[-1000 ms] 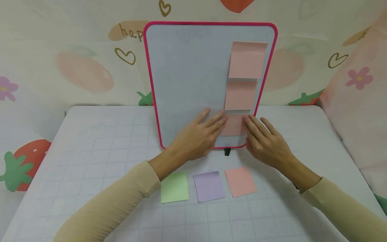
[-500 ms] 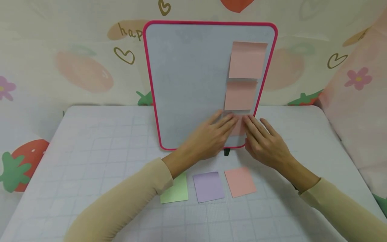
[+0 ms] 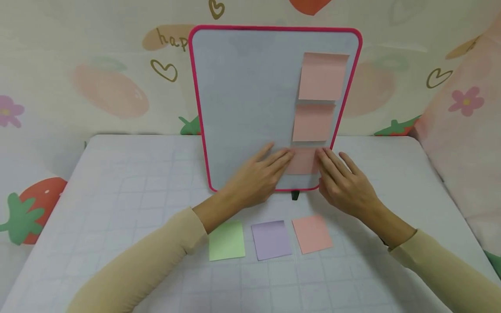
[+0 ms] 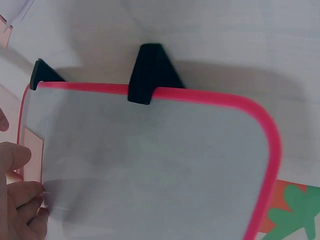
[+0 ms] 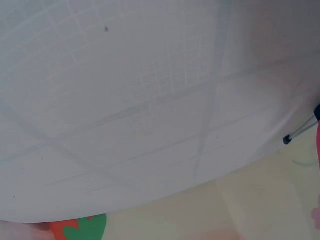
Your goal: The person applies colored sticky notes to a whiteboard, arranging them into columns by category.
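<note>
A whiteboard (image 3: 246, 95) with a pink-red rim stands upright on the table. Down its right side run three pink sticky notes: a top one (image 3: 324, 77), a middle one (image 3: 313, 124) and a bottom one (image 3: 304, 161). My left hand (image 3: 256, 176) touches the bottom note's upper left corner with extended fingertips. At that note's upper right edge, my right hand (image 3: 346, 182) rests its straight fingers. The left wrist view catches part of the left hand (image 4: 22, 200) beside a pink note (image 4: 34, 155). No hand shows in the right wrist view.
On the table in front of the board lie a green sticky note (image 3: 227, 241), a purple one (image 3: 271, 240) and a pink one (image 3: 312, 234). Black feet (image 4: 150, 75) hold the board's lower edge. A patterned cloth (image 3: 109, 91) hangs behind.
From one second to half a second ago, my left fingers slid right along the bottom note's top edge; now they are back at its left corner. The right hand stays in place.
</note>
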Demonstrator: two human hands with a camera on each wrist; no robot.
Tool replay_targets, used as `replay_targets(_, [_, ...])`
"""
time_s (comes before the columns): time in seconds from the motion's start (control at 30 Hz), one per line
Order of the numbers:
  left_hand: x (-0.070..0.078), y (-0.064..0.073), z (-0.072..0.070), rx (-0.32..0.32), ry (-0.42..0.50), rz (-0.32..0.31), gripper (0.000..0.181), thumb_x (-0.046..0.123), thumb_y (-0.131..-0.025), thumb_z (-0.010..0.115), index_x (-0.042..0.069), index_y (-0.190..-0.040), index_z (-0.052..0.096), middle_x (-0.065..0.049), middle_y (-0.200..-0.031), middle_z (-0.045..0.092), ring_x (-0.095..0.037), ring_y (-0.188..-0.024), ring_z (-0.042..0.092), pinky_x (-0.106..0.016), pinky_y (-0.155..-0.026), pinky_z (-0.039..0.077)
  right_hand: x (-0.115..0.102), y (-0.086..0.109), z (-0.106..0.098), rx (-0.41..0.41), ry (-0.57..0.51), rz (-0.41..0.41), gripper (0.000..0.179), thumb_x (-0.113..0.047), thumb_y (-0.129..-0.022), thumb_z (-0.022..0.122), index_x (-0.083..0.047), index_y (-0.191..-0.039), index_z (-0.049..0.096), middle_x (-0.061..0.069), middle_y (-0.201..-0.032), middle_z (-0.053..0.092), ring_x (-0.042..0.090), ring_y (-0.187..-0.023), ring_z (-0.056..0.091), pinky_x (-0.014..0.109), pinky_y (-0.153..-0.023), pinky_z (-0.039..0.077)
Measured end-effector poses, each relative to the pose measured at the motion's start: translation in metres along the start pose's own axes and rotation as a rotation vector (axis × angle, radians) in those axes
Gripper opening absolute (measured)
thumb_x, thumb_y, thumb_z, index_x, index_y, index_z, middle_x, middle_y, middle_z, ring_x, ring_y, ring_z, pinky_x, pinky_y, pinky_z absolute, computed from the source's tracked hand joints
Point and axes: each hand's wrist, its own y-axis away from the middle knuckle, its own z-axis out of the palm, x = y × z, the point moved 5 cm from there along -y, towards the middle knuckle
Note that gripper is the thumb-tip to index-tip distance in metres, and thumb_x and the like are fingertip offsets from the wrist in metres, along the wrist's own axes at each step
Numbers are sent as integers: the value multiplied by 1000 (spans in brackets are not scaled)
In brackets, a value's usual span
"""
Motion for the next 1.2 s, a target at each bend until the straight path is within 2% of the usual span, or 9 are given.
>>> replay_targets(0.3, [-3,10,1,26,10,-10,57,26,-100,47,1,-150,40,-9,-158,36,-22,-146,33,-45,-122,15,-1,-2,-1,-16,-11,12,44,-10,-96,45,15,-130,56,27,-140,53,40,-126,55,55,-97,48])
replay_targets(0.47, [1,18,0,-25,11,-1,59,32,-99,48,2,-150,42,-10,-158,37,-23,-145,35,-46,-121,18,-3,-1,-2,-28,-29,34,45,-11,-95,43,14,-130,56,27,-141,52,39,-127,54,55,-98,47])
replay_targets(0.63, [5,39,3,-129,82,-7,60,36,-99,51,4,-149,44,-10,-157,39,-23,-145,34,-47,-120,20,-7,1,-3,-72,-51,45,46,-13,-96,39,12,-131,57,25,-143,51,37,-132,51,54,-102,44])
replay_targets(0.77, [8,61,6,-169,152,-13,62,38,-99,52,4,-150,42,-10,-157,38,-24,-146,33,-48,-120,20,-14,2,-5,-100,-85,56,46,-14,-94,42,9,-130,59,24,-140,54,38,-131,51,55,-101,45])
replay_targets(0.87, [14,76,8,-168,205,8,63,40,-100,51,5,-151,41,-10,-159,35,-23,-147,32,-48,-120,20,-21,3,-9,-118,-127,73,48,-17,-92,45,9,-130,59,24,-139,55,38,-130,52,56,-101,45])
replay_targets(0.97, [23,90,11,-154,260,50,62,40,-101,48,6,-152,40,-10,-160,33,-22,-147,30,-49,-120,19,-32,2,-14,-154,-174,73,48,-21,-97,42,8,-131,58,23,-140,55,37,-130,52,55,-103,44])
replay_targets(1.1, [36,107,13,-112,336,111,59,40,-102,47,7,-151,42,-8,-160,34,-20,-147,30,-48,-120,21,-54,0,-18,-224,-277,13,51,-30,-104,35,5,-134,57,21,-141,55,34,-131,52,51,-105,43])
replay_targets(1.2, [48,117,16,-91,380,149,58,40,-103,46,8,-151,44,-6,-159,35,-18,-147,31,-45,-120,22,-72,0,-21,-262,-393,-30,48,-29,-105,38,3,-135,58,17,-142,55,30,-132,52,48,-106,44])
